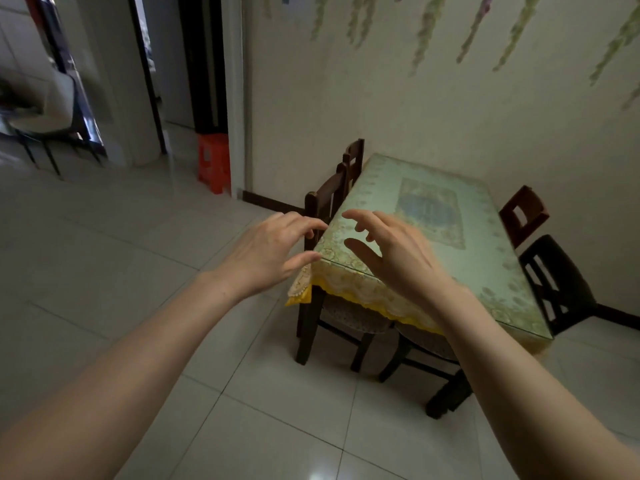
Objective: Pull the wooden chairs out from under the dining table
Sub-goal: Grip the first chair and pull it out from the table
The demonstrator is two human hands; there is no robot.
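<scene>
Left hand (268, 252) and right hand (391, 252) both spread, empty, hovering near dining table (485, 271) corner. Nearest wooden chair (322, 209) at 12 o'clock from left hand, tucked under; second chair (353, 157) behind it; two more (554, 282) at 3 o'clock. Nothing pulled out yet; whole task left.

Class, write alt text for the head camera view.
Two bare hands, left hand and right hand, reach open toward a dining table with wooden chairs tucked under it. An orange stool stands by the doorway.
</scene>
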